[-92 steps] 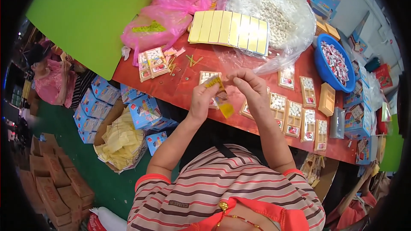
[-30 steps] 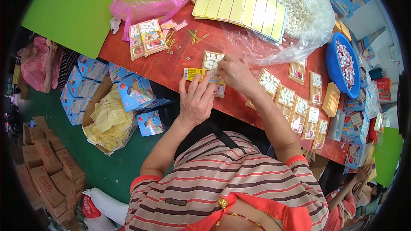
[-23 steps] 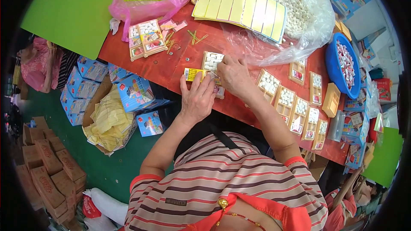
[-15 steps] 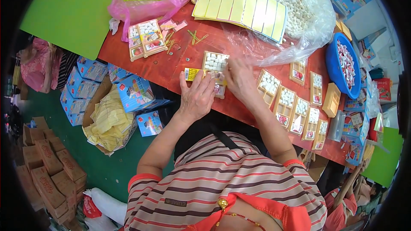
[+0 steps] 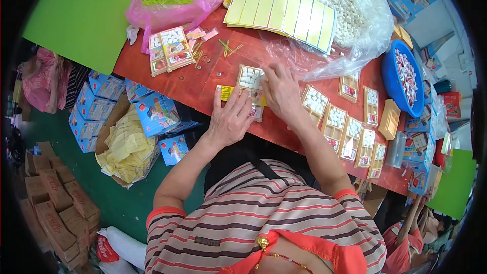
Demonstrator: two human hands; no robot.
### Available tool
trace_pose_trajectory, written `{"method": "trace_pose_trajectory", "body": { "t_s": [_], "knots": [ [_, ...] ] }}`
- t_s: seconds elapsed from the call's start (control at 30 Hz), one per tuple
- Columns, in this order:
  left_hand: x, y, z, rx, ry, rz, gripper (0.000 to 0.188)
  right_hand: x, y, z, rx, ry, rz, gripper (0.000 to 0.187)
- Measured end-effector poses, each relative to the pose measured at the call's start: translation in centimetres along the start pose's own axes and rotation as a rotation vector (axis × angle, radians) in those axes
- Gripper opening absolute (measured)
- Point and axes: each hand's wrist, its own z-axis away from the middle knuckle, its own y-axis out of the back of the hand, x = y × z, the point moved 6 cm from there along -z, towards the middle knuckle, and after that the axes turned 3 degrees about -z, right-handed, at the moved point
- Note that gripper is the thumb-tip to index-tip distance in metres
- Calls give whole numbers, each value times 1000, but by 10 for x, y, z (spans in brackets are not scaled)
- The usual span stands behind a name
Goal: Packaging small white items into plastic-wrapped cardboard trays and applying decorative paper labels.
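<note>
A small wooden tray [image 5: 250, 77] of white pieces lies near the front edge of the red table, a yellow printed strip [image 5: 226, 92] across its middle. My left hand [image 5: 231, 122] rests flat on the strip and the tray's lower part, thumb apart and fingers stretched out. At the tray's right side is my right hand [image 5: 284, 94], its fingers bent and somewhat apart, with nothing visible in them. My fingers hide part of the strip and the tray's lower compartments.
Filled trays [image 5: 335, 122] stand in a row to the right, near a blue basin [image 5: 403, 106] of small packets. Yellow sticker sheets [image 5: 281, 12] and a clear bag of white pieces [image 5: 350, 15] lie behind. Stacked trays [image 5: 170, 50] and a pink bag [image 5: 203, 0] are at left.
My right hand has moved slightly up along the tray's right side, its fingers now clearer. My left hand stays on the strip. The whole view has shifted slightly.
</note>
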Motion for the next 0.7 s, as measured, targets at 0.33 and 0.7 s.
{"method": "trace_pose_trajectory", "body": {
  "t_s": [0.33,0.7],
  "knots": [
    [12,8,43,-45,-31,33,51,6,-21,15,-165,-69,-8,19],
    [17,11,71,-35,-160,18,48,-11,-4,33,-206,-167,-264,17]
  ]
}}
